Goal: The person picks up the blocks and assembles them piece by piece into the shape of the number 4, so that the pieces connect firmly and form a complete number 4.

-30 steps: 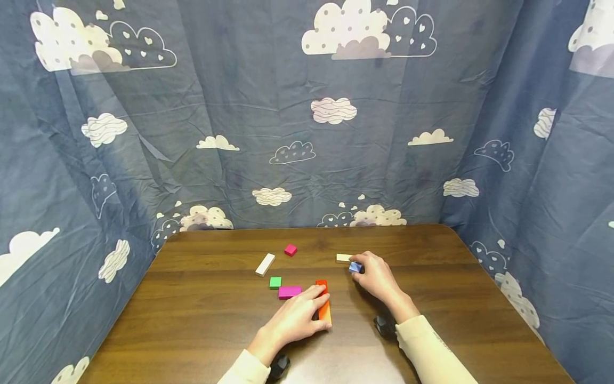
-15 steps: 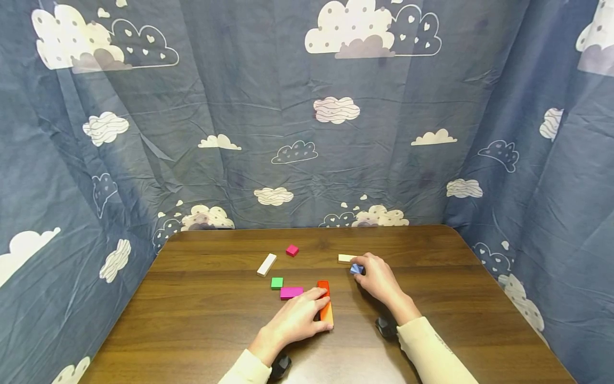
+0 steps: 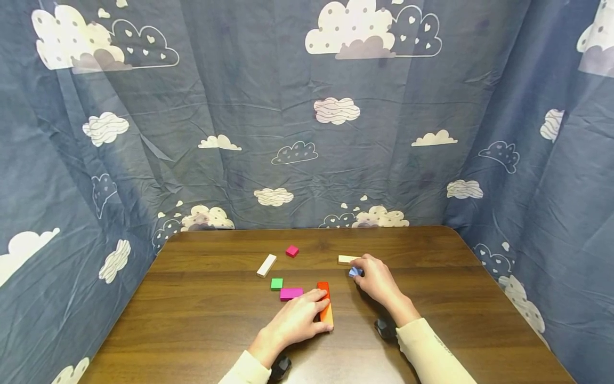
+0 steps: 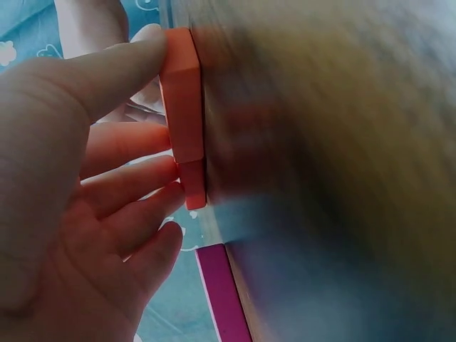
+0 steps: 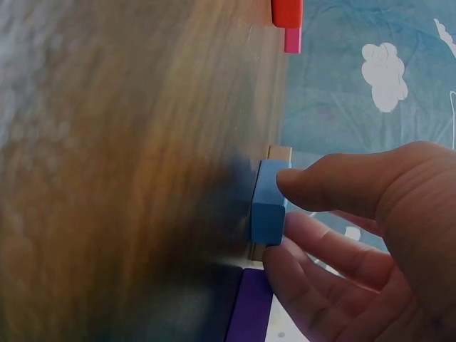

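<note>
My left hand (image 3: pixel 298 316) lies over a red block (image 3: pixel 323 288) and an orange block (image 3: pixel 326 316), set end to end on the wooden table. Its thumb touches the near end of the orange block, and its fingertips rest along both blocks. At the right, my right hand (image 3: pixel 379 277) pinches a small blue block (image 5: pixel 269 203) between thumb and fingers, close over the table. A cream block (image 3: pixel 347 260) lies just beyond it. In the right wrist view, a purple block (image 5: pixel 249 306) sits beside the fingertips; the hand hides it in the head view.
Left of the left hand lie a magenta block (image 3: pixel 291 294) and a green block (image 3: pixel 276 284). Farther back are a white block (image 3: pixel 266 265) and a crimson block (image 3: pixel 292 251). A cloud-print curtain (image 3: pixel 240 176) stands around the table (image 3: pixel 201 320).
The blue block has shifted slightly toward me and turned a little in the right hand's fingers. The left hand stays on the red and orange blocks.
</note>
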